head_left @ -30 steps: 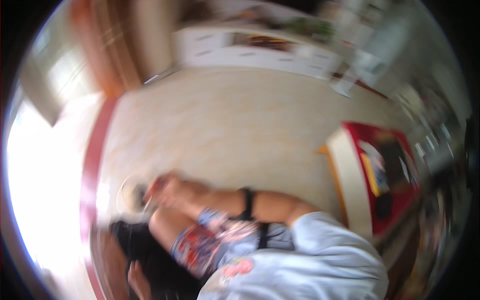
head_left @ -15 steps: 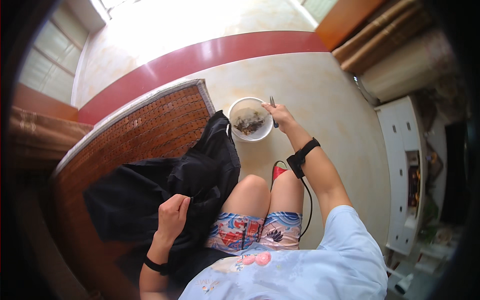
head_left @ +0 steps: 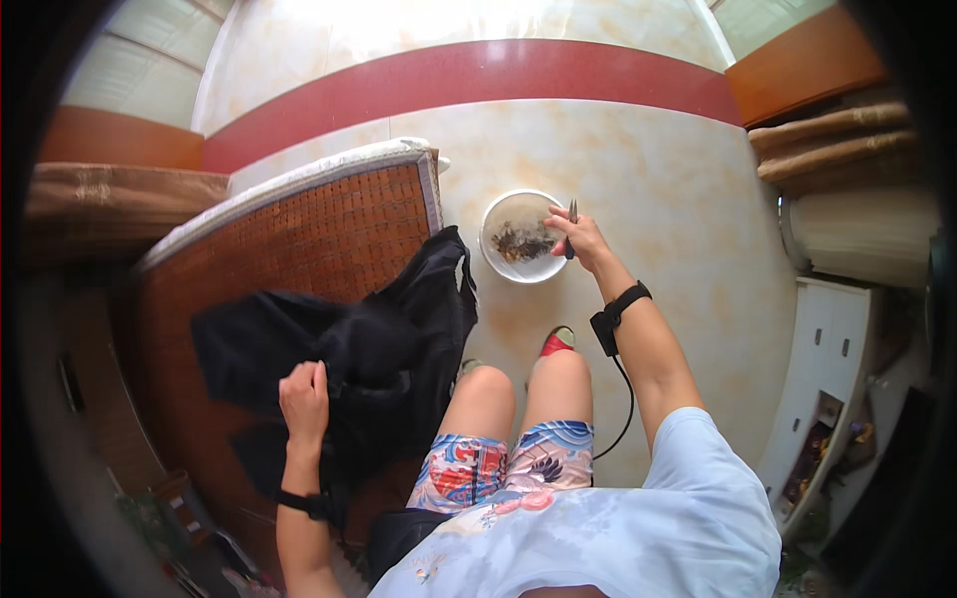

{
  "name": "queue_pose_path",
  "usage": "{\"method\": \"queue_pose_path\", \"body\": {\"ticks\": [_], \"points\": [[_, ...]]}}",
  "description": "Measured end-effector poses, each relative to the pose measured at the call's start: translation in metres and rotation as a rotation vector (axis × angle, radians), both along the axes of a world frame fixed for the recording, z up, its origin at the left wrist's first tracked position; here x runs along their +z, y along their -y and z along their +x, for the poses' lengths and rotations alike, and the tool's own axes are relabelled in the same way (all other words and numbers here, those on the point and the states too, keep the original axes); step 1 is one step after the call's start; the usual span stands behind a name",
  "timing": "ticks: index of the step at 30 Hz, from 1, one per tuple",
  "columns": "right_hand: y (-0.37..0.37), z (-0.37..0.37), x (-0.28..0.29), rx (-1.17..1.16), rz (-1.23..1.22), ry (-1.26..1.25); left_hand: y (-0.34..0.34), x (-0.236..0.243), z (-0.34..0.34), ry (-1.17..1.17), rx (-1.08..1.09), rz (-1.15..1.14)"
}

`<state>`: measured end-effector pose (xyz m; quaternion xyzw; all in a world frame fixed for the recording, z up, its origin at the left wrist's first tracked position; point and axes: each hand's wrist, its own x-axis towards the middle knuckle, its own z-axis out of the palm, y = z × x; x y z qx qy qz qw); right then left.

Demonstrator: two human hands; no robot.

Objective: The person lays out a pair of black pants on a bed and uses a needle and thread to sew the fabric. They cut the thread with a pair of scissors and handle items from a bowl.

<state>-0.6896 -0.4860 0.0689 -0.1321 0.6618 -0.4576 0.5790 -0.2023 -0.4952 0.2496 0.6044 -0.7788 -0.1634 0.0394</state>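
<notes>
Over the right rim of a white waste bin [head_left: 488, 261], my right hand [head_left: 586, 239] holds a small pair of thread snips [head_left: 572, 211], blades pointing away from me. Its fingers are partly spread around the tool. Dark scraps and pale fluff [head_left: 523, 242] lie inside the bin. My left hand [head_left: 302, 401] is closed in a fist against a black garment [head_left: 384, 334]; the cloth appears pinched at the thumb, though the fingertips are hidden. The garment is spread in folds over the brown woven mat to my left, reaching beside my leg.
The brown mat [head_left: 329, 229] has a pale edge and covers a bed-like surface at the left. A red band [head_left: 498, 70] crosses the tiled floor [head_left: 658, 199] ahead. At the right stand a white cabinet [head_left: 822, 329] and brown curtains [head_left: 837, 140]. A black cable [head_left: 628, 409] hangs from my right wrist strap.
My view has shifted, so the bin sits farther right. My right hand's fingers have spread over the bin with the snips still held. The left fist has drawn back a little.
</notes>
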Motion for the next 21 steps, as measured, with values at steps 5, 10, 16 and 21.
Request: {"method": "queue_pose_path", "body": {"ticks": [5,10,16,21], "points": [[0.011,0.008,0.024,-0.012,0.117,0.005,0.027,-0.025,0.027,0.019,0.089,0.068],[0.04,0.037,0.045,0.161,0.314,-0.204,0.001,-0.008,0.042,0.017,0.296,0.026],[0.022,0.051,0.094,0.463,0.408,-0.548,-0.093,0.067,0.109,-0.261,0.644,-0.14],[0.024,0.12,0.085,0.996,0.341,-0.574,-0.332,0.064,0.156,-0.175,1.15,-0.315]]}}
